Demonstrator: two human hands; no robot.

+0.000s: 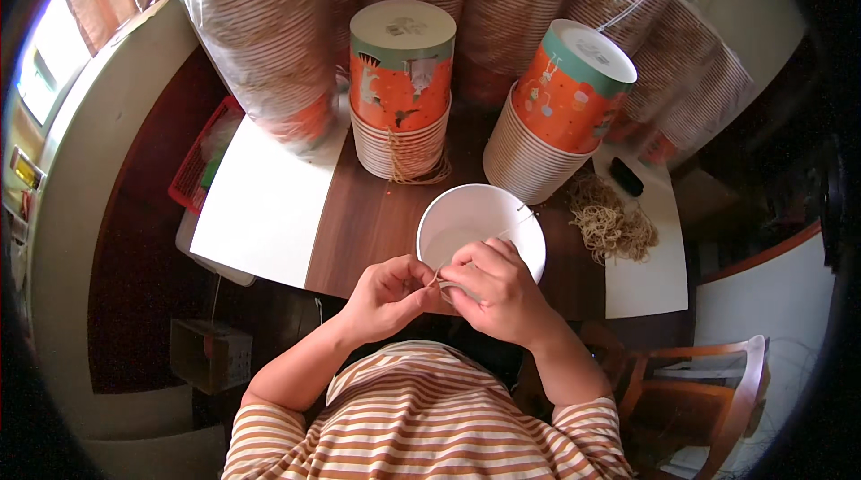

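Note:
A white paper bucket (pixel 446 218) stands at the near edge of the table, its open mouth toward me. Over its near rim, my left hand (pixel 387 301) pinches a thin beige cord (pixel 437 278) between thumb and fingertips. My right hand (pixel 499 290) is closed on the same cord, its fingertips almost touching the left ones. A strand runs between the bucket's far right rim and my right hand. Part of the near rim is hidden behind my hands.
Behind the bucket stand two stacks of upturned orange and green printed buckets (pixel 401 90) (pixel 574 90). Loose cord hangs on the left stack. A tangled cord pile (pixel 614 220) and a black object (pixel 626 177) lie right. Plastic-wrapped bucket stacks (pixel 256 31) line the back; a wooden chair (pixel 695 390) stands lower right.

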